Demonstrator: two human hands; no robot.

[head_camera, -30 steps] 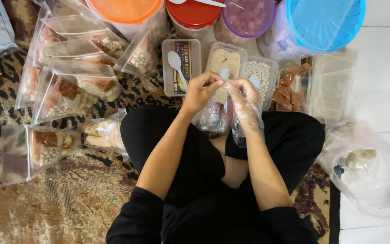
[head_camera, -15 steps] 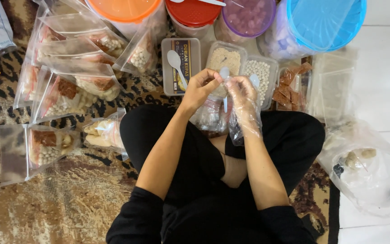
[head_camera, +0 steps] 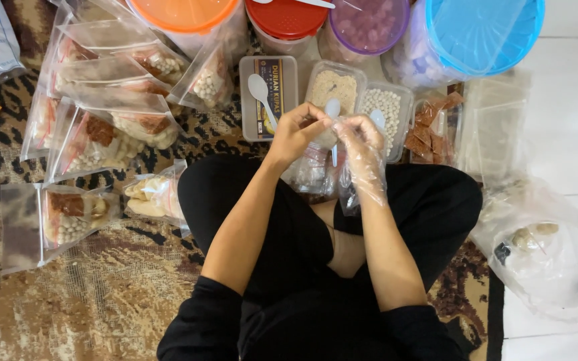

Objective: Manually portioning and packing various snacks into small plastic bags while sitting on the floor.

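Observation:
I sit cross-legged in black clothes. My left hand (head_camera: 296,134) is bare and pinches the top edge of a clear plastic bag (head_camera: 312,170) that hangs over my lap. My right hand (head_camera: 362,144) wears a loose clear plastic glove and grips the same edge from the other side. Both hands meet just in front of a small open tub of beige crumbs (head_camera: 332,87) with a white spoon (head_camera: 332,110) standing in it.
Filled zip bags (head_camera: 102,137) of snacks lie on the leopard-print rug at left. Tubs of white balls (head_camera: 388,107) and brown pieces (head_camera: 429,127) sit ahead, behind them jars with orange (head_camera: 185,13), red (head_camera: 285,17), purple (head_camera: 369,23) and blue lids (head_camera: 483,30). A crumpled plastic bag (head_camera: 543,254) lies at right.
My hands have shifted slightly upward along the bag's edge, fingers working at it. Nothing else has moved.

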